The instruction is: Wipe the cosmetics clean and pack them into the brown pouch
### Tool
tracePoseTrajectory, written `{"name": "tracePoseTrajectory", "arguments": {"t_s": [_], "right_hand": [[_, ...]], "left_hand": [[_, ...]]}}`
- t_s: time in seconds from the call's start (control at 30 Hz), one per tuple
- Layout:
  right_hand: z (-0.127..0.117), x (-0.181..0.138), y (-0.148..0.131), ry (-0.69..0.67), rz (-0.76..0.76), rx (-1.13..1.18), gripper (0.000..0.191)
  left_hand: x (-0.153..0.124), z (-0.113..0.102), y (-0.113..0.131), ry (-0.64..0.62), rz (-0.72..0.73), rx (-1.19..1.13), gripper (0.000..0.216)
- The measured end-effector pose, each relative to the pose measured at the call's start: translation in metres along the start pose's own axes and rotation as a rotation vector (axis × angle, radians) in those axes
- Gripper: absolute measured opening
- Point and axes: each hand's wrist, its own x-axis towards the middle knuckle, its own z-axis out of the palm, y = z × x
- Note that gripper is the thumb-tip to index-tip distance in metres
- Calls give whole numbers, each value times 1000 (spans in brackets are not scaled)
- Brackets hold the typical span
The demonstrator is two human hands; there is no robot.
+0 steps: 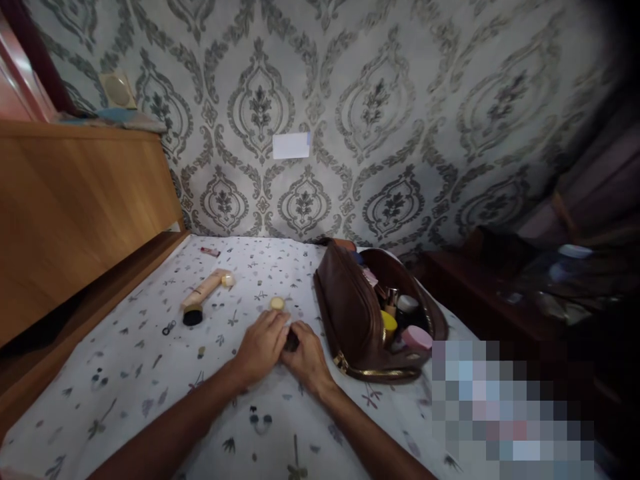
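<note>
Seemingly midway: clamping a small dark item [291, 342] in fingers of right hand [309, 358], unclear whether also in left hand [259, 347], near open brown bag [345, 303]; with peach tube [203, 289] laid out, several containers [417, 338] left inside.

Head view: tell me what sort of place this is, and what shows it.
Probably a home bedroom: the printed white cloth looks like a bedsheet, ornate wallpaper covers the wall behind it, and an open brown bag of small containers stands on the cloth.
</note>
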Motion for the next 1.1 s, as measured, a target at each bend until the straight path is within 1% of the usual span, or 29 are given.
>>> {"name": "tracePoseTrajectory", "arguments": {"t_s": [0.13, 0.23, 0.3, 0.37, 0.43, 0.5, 0.6, 0.67, 0.77, 0.9, 1.0, 1.1], "right_hand": [[-9, -3, -10, -51, 5, 133, 27], [-13, -4, -13, -23, 47, 256, 30], [-13, -5, -13, 5, 74, 348, 29], [-11, -5, -12, 26, 105, 437, 28], [-8, -3, -8, 54, 144, 531, 30], [-4, -1, -4, 108, 199, 627, 32], [-1, 4, 3, 185, 277, 716, 35], [-1, 6, 5, 203, 304, 724, 36], [-2, 6, 6, 179, 315, 708, 37], [-5, 5, 2, 124, 308, 726, 37], [-9, 3, -5, 60, 308, 796, 36], [-13, 0, -12, -37, 278, 844, 39]], "left_hand": [[3, -11, -10, -38, -184, -276, 41], [3, -18, -12, -33, -279, -461, 46], [3, -19, -10, -33, -339, -537, 48], [2, -20, -6, -36, -369, -552, 49], [1, -20, -3, -21, -360, -511, 48], [-1, -19, 0, -22, -332, -445, 44], [-5, -18, 2, -91, -285, -372, 37], [-7, -18, 3, -97, -243, -348, 29], [-6, -20, 4, -27, -159, -339, 19], [-3, -22, 4, 46, -89, -361, 17], [-1, -22, 0, 97, -135, -406, 18], [1, -22, -8, 106, -261, -477, 23]]}}
